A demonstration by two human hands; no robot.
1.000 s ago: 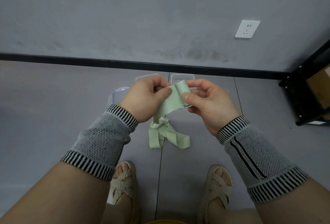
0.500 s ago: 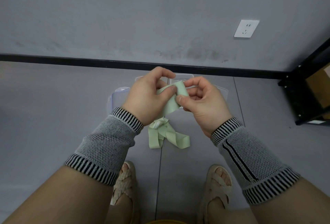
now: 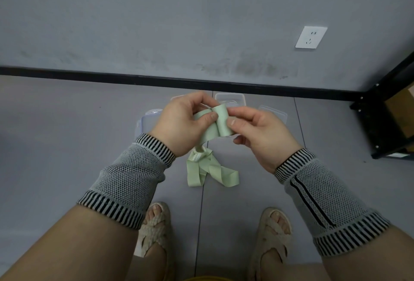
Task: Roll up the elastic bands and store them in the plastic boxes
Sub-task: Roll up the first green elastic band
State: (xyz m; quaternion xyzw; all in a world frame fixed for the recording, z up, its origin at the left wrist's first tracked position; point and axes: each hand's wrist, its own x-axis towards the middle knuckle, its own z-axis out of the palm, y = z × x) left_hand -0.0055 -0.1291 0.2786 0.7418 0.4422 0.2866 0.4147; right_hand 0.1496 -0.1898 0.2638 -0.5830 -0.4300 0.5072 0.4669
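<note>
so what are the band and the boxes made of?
Band: looks like matte pale-green woven elastic; it rolls tightly and its loose tail lies in soft folds on the floor. Boxes: probably clear hard plastic, see-through with glossy moulded rims.

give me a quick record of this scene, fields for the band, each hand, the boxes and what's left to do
band: pale green elastic band, top end rolled, loose tail hanging toward the floor
left hand: pinches the flat strip beside the roll
right hand: grips the roll with thumb and fingers
boxes: clear plastic boxes on the floor behind the hands, partly hidden
left to do: roll the tail, put the band in a box
</note>
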